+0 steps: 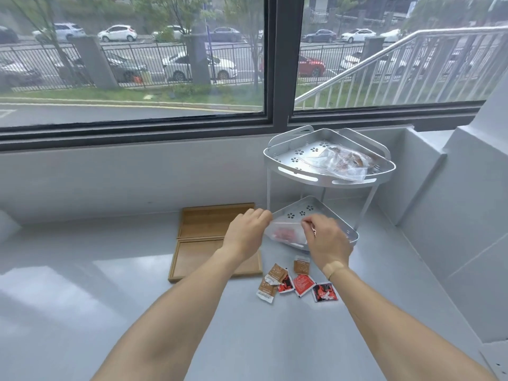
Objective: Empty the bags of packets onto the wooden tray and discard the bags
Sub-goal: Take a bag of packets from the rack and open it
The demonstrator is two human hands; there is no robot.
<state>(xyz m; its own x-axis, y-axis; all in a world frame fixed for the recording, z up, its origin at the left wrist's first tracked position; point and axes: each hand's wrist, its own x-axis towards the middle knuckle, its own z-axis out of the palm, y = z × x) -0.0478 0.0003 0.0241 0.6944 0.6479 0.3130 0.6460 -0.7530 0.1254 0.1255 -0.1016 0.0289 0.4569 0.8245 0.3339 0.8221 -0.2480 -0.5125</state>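
We are reaching both bare forearms forward from the lower edge of the frame, converging toward the centre. Our left hand [246, 232] is showing its back to the camera, its fingers [262, 215] curling closed in a pinch that points to the right. Our right hand [327, 240] is sitting just right of it, knuckles up, its fingers [309, 222] bending down and leftward into a matching pinch. A tan band is wrapping our right wrist.
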